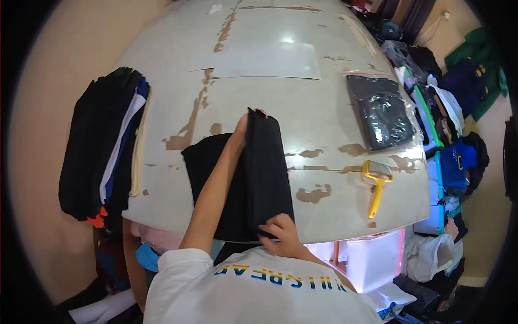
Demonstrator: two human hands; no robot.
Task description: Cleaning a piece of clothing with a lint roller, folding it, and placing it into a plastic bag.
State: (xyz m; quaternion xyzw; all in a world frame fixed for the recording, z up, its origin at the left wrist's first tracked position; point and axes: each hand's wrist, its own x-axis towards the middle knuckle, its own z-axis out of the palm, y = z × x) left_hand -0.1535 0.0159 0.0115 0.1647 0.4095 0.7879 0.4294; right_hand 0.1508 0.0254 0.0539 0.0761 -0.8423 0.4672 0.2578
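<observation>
A black cloth garment point(268, 170) lies before me at the table's near edge, its right part folded over into a long narrow strip. One flatter part of it spreads to the left beneath my forearm. At the strip's far end, my left hand point(243, 126) grips the folded edge; most of its fingers are hidden behind the cloth, with fingertips just showing past the top. My right hand point(280, 235) pinches the near end of the strip, thumb and fingers closed on the cloth close to my shirt.
A tall stack of folded clothes point(101, 150) stands at the table's left edge. To the right lie a clear plastic bag with dark cloth inside point(382, 113) and a yellow-handled lint roller point(377, 186). The white tabletop point(259, 93) has worn brown patches. Bins and clothes point(439, 194) crowd the right side.
</observation>
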